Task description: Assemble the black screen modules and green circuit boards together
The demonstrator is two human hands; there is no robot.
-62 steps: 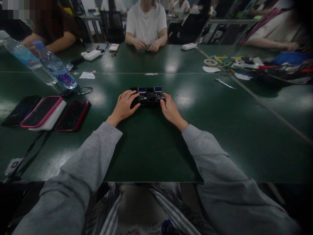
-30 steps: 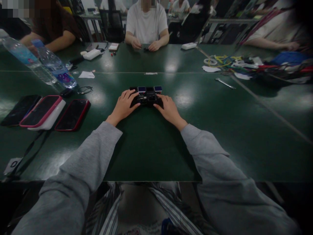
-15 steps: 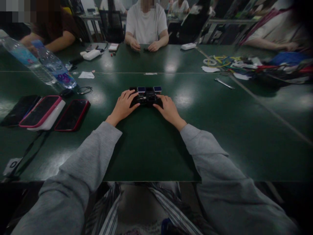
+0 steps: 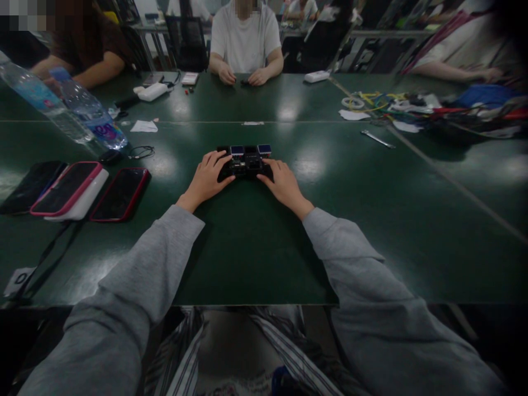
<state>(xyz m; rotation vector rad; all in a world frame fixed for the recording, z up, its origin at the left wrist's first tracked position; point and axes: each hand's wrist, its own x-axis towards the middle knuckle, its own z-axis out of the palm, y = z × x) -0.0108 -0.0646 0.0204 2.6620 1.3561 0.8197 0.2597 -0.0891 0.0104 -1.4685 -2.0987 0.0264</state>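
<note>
A black electronic device [image 4: 249, 164] with two small blue-dark screens along its far edge lies on the green table [image 4: 251, 236], straight ahead of me. My left hand [image 4: 210, 175] grips its left end, fingers over the top and thumb along the near side. Its right end is held by my right hand [image 4: 282, 182] in the same way. Parts of both ends are hidden under my fingers.
To the left lie a red-cased phone [image 4: 120, 193], a pink-cased phone [image 4: 68, 190] and a black pouch [image 4: 31, 184]. Behind them are two water bottles [image 4: 97, 118]. On the right lie a wrench [image 4: 377, 139] and tangled cables [image 4: 429, 110]. Several people sit across.
The whole view has shifted very slightly. Both hands keep their hold on the device, with no other visible movement of it.
</note>
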